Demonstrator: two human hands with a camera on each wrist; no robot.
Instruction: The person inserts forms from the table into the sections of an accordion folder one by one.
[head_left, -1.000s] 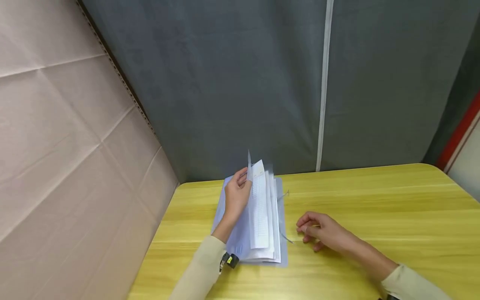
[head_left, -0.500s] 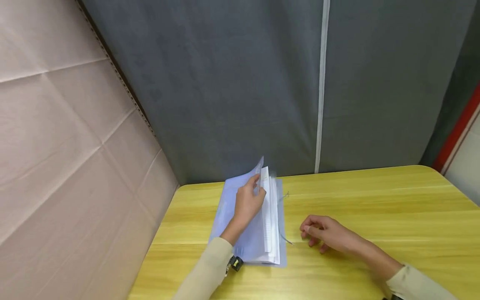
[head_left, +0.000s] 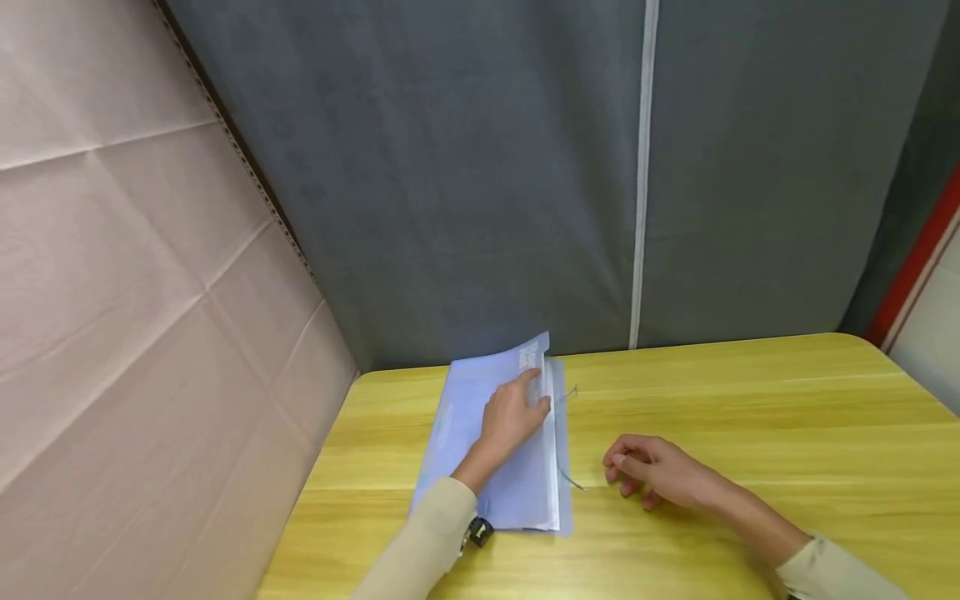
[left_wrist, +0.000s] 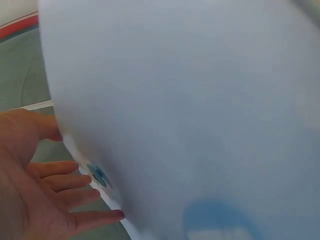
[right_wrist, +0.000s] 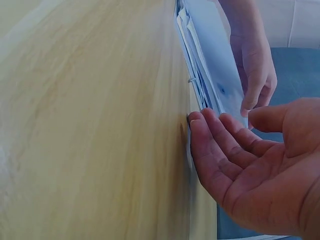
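Left hand [head_left: 512, 414] flat on blue folder [head_left: 480, 433], fingers straight, pressing the cover down over papers [head_left: 553, 450] — far left of table [head_left: 750, 417]. Right hand [head_left: 654, 472] resting just right, loosely curled, holding nothing.

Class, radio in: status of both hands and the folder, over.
Left hand flat on blue folder cover, pressing. Right hand loosely curled on table, beside folder, holding nothing. Papers show at folder's right edge.

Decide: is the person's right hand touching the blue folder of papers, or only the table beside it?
Apart. In the head view, bare yellow table shows between the right hand and the blue folder; the left hand presses on the folder's cover.
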